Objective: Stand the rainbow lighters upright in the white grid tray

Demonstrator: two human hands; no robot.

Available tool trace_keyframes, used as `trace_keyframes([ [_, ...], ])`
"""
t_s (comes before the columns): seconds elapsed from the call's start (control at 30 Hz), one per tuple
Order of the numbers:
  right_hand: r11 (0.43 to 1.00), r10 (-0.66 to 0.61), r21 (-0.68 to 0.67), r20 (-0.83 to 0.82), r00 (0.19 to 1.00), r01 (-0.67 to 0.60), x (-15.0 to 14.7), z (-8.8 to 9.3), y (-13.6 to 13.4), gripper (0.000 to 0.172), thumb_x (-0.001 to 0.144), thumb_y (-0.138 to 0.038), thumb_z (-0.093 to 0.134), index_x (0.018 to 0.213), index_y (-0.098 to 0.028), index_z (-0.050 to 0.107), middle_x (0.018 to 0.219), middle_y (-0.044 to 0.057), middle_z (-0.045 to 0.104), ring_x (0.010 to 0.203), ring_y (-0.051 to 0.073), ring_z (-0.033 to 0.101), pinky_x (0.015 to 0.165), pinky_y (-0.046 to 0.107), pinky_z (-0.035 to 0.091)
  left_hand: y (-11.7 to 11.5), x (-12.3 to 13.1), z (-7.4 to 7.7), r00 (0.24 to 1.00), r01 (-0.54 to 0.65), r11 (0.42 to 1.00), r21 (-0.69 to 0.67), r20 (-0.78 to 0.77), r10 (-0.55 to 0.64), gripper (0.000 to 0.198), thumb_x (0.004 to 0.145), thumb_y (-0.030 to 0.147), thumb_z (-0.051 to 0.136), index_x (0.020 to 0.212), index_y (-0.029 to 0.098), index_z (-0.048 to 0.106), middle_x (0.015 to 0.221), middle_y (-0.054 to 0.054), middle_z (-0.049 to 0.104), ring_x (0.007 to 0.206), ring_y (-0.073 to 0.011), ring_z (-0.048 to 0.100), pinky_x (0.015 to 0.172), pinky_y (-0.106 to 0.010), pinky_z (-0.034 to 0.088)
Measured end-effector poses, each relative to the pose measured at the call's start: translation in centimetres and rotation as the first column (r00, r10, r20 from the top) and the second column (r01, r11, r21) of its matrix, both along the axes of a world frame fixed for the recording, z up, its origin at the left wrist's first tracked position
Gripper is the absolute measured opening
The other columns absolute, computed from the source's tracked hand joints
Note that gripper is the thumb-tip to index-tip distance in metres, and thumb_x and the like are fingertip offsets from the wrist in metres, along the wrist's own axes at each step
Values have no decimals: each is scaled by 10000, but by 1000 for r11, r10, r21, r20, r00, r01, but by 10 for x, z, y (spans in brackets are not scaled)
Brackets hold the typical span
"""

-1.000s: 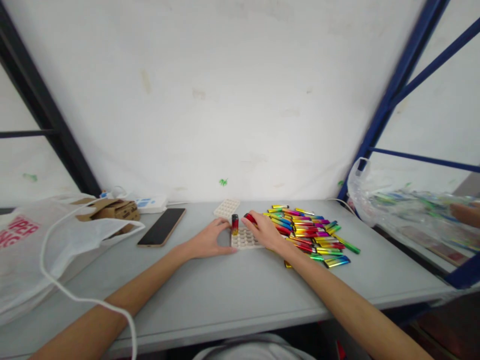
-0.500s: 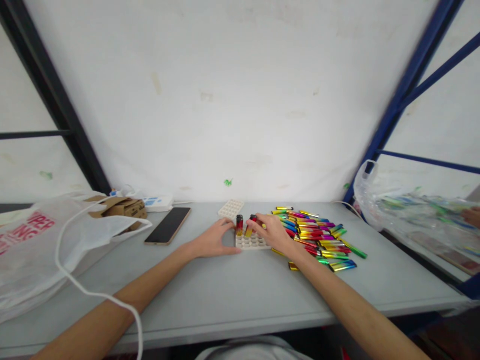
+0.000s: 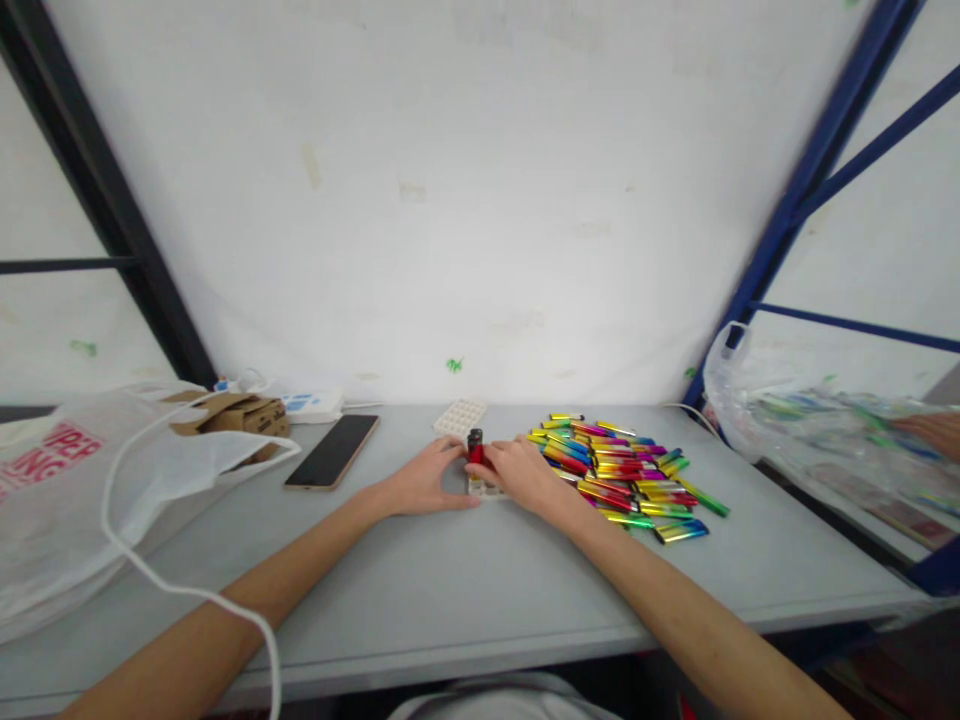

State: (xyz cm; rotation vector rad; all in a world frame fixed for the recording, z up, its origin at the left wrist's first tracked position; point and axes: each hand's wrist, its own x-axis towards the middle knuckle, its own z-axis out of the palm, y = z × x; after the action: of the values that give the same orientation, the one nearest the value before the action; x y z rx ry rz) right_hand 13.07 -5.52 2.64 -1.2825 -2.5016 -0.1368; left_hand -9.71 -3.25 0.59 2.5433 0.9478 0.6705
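Note:
A pale tray [image 3: 477,489] with rows of round holes lies on the table, mostly hidden beneath my right hand. In its left part a red and yellow lighter [image 3: 475,452] with a black top stands upright. My left hand [image 3: 424,478] curves around the tray's left side, thumb along the front edge and fingers at the back. My right hand [image 3: 521,472] is closed over the tray, its thumb and fingertips against the lighter. A second lighter, seen upright earlier, is hidden by that hand. A heap of shiny coloured lighters [image 3: 615,470] lies to the right.
Another pale holed tray [image 3: 460,417] sits near the wall. A black-screened phone [image 3: 334,452], a cardboard box [image 3: 244,412] and a white plastic bag [image 3: 67,510] are at left. A white cable [image 3: 187,590] crosses my left forearm. At far right, another person's hand [image 3: 934,432] is near plastic-wrapped items.
My right hand has shifted left across the tray and now covers the second lighter and most of the holes. My left hand keeps its place at the tray.

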Motion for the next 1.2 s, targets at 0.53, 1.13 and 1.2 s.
trace_keyframes([
  [0.53,851,-510,-87,96,855,518,97,14,33,319,1085,-310,540,1253,-131,744,1268,206,748,1162,314,705,969,382,490,0,-2,3,999,-27,999,41,-25,28,647,798,617,839,1276,208,684,1411,-157,657,1319,-378,633,1187,-489,502],
  [1.13,959,-233,-281,-747,622,21,73,4,35,328,938,-413,692,1150,-185,792,1049,89,826,911,245,744,875,376,574,-1,-1,4,999,-29,999,28,-32,30,663,810,633,833,1287,202,673,1417,-161,641,1328,-369,625,1199,-473,486],
  [1.2,950,-214,-299,-836,505,-93,65,0,32,507,858,-386,749,1320,-181,710,1055,78,815,867,215,734,836,353,580,-1,0,5,999,-22,999,26,-25,22,653,812,626,835,1282,201,677,1416,-161,643,1327,-371,625,1201,-477,484],
])
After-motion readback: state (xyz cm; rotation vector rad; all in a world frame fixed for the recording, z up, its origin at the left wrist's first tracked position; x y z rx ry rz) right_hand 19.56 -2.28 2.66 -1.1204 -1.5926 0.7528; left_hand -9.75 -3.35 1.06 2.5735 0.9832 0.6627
